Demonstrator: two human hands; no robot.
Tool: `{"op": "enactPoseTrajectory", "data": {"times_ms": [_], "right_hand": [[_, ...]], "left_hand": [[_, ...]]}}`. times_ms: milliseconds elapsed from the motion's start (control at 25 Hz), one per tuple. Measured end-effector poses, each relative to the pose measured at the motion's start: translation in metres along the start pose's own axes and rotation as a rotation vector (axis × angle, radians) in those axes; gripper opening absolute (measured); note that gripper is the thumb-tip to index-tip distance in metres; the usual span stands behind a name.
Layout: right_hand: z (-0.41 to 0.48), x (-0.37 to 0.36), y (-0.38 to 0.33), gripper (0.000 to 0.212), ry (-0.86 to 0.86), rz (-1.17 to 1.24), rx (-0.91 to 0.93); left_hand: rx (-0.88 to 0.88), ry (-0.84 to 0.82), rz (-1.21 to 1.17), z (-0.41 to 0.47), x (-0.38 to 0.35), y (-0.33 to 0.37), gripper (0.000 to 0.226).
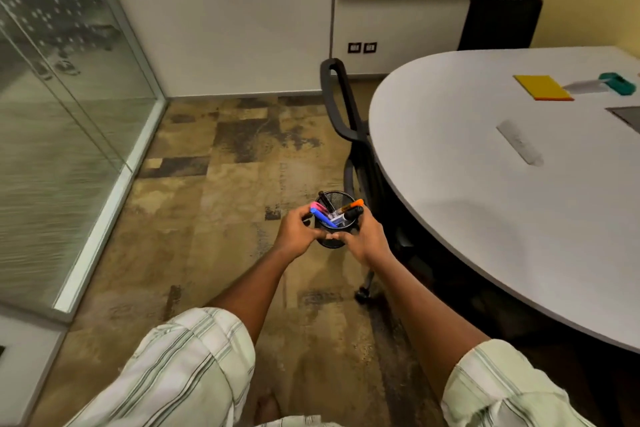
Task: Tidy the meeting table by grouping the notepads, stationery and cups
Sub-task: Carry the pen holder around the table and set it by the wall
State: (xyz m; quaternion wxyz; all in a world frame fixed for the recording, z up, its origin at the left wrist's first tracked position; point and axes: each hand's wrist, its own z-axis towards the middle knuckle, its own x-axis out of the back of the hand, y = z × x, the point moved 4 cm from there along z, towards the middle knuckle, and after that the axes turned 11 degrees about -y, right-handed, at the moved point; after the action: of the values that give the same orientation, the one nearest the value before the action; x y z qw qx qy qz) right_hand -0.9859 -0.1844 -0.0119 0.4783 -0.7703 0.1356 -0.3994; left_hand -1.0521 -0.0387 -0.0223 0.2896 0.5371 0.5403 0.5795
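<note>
A black mesh pen holder (341, 199) is held over the floor, left of the table. Several markers (337, 213) in blue, pink, orange and black stick out of it. My left hand (298, 230) grips its left side and my right hand (365, 236) its right side, fingertips meeting in front. On the white oval table (485, 211) lie a yellow notepad (542, 87), a teal object (618, 82) with a grey strip (585, 86) beside it, and a pale flat bar (519, 146).
A black office chair (346, 114) is tucked under the table's left edge, just behind the pen holder. Another black chair (500, 21) stands at the far side. A glass partition (62, 114) runs along the left. Patterned floor lies between.
</note>
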Motion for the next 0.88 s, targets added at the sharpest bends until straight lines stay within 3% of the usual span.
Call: {"op": "enactPoseTrajectory", "data": {"times_ms": [240, 480, 880], "right_hand": [[0.093, -0.065, -0.068, 0.063, 0.034, 0.034, 0.005], [0.180, -0.094, -0.095, 0.065, 0.013, 0.093, 0.008], [0.439, -0.111, -0.149, 0.066, -0.123, 0.181, 0.035]], "left_hand": [[0.019, 0.002, -0.039, 0.058, 0.119, -0.022, 0.048], [0.037, 0.023, -0.033, 0.118, 0.184, -0.035, 0.045], [0.105, 0.132, -0.195, 0.327, 0.310, -0.060, 0.047]]}}
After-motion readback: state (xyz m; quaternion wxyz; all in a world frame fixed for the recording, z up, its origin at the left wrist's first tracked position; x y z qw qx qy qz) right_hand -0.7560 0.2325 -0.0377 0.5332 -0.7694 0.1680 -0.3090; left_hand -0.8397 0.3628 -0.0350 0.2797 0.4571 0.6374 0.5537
